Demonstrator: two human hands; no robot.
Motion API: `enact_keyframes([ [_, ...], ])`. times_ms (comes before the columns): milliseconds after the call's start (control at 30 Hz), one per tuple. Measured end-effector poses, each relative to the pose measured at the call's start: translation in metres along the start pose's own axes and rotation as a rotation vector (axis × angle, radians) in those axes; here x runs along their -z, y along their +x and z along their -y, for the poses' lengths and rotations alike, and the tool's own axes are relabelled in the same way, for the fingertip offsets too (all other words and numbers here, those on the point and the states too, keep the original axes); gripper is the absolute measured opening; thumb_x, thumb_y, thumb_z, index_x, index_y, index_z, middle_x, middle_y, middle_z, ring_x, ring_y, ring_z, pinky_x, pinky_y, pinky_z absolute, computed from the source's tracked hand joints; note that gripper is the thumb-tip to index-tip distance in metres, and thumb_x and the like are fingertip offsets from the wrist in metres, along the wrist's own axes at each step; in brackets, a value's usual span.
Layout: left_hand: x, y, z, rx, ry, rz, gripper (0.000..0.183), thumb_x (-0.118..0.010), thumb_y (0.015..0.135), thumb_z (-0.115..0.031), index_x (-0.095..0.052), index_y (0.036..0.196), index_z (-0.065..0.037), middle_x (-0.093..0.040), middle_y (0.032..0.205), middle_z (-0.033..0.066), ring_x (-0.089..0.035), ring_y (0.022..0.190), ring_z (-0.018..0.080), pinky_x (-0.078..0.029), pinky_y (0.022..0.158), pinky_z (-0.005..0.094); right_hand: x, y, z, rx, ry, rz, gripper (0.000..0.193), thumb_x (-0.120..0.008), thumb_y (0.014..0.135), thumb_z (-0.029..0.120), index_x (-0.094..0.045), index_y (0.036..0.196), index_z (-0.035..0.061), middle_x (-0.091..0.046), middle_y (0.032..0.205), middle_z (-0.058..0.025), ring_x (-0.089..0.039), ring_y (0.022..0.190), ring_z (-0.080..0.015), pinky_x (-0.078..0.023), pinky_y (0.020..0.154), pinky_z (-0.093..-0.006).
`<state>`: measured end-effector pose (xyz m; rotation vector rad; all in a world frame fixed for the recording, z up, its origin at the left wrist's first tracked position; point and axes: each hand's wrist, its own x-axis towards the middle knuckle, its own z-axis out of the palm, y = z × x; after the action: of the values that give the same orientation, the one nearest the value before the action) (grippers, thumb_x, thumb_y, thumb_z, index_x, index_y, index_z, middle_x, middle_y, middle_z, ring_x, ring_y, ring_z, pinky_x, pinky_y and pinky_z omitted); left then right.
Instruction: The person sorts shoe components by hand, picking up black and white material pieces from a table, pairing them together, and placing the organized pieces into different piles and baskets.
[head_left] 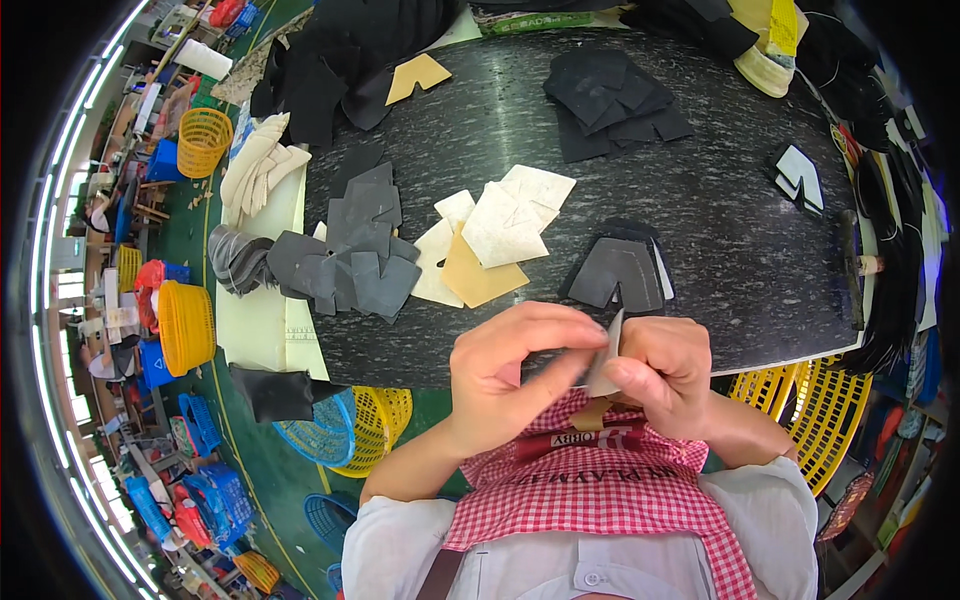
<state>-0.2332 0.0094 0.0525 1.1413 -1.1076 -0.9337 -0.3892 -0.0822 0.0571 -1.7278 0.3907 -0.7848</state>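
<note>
Close to my body at the table's front edge, a thin grey cut piece [606, 356] stands nearly edge-on between my hands. My right hand [662, 375] is closed on it, thumb pressed against its face. From the other side my left hand [510, 375] pinches at it with thumb and fingertips, the thumb slightly blurred. A tan piece [592, 414] shows just below; whether it is joined to the grey one is unclear. Just beyond my hands lies a small stack of dark grey notched pieces [617, 273], with a white edge showing on its right.
Cream and tan pieces [505, 225] overlap mid-table, beside scattered dark grey pieces [365, 240]. Black pieces [610, 95] are heaped farther back. White pieces [799, 178] lie at the right. Stacked cream pieces [262, 168] stand at the left edge. Plastic baskets [372, 430] are below the table.
</note>
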Motion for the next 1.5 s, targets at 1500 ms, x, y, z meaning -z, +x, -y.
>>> enact_keyframes([
  [1500,0.010,0.003,0.007,-0.154,-0.130,-0.238,0.019,-0.058,0.082,0.009,-0.061,0.099,0.003,-0.063,0.100,0.0178,-0.063,0.100,0.0312,-0.053,0.085,0.0433,0.007,-0.009,0.006,-0.442,0.149,0.343,0.034,-0.074,0.078,0.010,-0.062,0.109,0.0014,-0.067,0.096,-0.0098,-0.067,0.088,-0.0184,-0.054,0.075,-0.0288],
])
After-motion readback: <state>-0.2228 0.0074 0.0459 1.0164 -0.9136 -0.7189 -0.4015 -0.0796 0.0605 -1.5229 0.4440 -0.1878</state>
